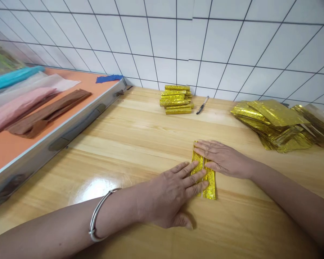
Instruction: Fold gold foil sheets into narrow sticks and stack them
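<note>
The thin gold foil piece [211, 185] could wrinkle or skew if the two hands press unevenly, and the smooth, glossy wooden tabletop [124, 136] may let it slide. The left hand [169, 192] lies palm down with fingers spread across its middle; the right hand [226, 158] rests flat, fingers extended, over its far end. The foil is crinkly, mirror-bright and roughly rectangular, with a pale line running lengthwise. Beyond sit narrow gold foil bundles [176, 102] and, to the right, a loose heap of flat gold sheets [275, 126].
</note>
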`<state>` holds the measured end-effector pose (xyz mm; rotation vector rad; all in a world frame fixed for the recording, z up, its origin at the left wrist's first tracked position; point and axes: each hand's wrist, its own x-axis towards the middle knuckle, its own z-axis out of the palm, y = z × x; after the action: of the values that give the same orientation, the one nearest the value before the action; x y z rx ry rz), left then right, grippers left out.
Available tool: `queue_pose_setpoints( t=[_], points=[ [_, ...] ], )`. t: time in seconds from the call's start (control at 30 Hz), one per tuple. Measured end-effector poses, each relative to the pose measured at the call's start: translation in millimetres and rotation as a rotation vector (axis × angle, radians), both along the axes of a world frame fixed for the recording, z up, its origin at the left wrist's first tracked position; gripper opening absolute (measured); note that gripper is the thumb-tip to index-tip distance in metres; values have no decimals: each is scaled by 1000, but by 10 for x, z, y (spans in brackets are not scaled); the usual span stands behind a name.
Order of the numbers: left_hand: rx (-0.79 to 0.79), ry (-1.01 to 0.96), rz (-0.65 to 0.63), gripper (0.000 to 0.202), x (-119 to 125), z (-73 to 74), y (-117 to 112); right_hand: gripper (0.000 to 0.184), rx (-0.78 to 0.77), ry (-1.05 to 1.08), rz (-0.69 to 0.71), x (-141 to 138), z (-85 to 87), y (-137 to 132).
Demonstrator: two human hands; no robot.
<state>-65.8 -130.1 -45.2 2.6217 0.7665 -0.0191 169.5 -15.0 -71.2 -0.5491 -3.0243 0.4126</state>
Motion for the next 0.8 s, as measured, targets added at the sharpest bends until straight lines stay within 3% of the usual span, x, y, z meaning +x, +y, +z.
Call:
queue_pose_setpoints(
  t=[0.33, 0.53, 0.7, 0.8],
  points=[
    [-71, -12, 19, 81, 6, -5, -243, 55, -3, 39, -3, 17, -61, -8],
    [-95, -18, -3, 75, -60, 85, -420, 56, 7, 45, -5, 16, -80, -7],
    [-73, -247, -77, 45, -207, 151, -258, 57, 6, 51, -8, 14, -120, 11],
    [176, -409, -19, 33, -189, 125, 5, 57, 7, 60, -5, 17, -123, 13]
  ],
)
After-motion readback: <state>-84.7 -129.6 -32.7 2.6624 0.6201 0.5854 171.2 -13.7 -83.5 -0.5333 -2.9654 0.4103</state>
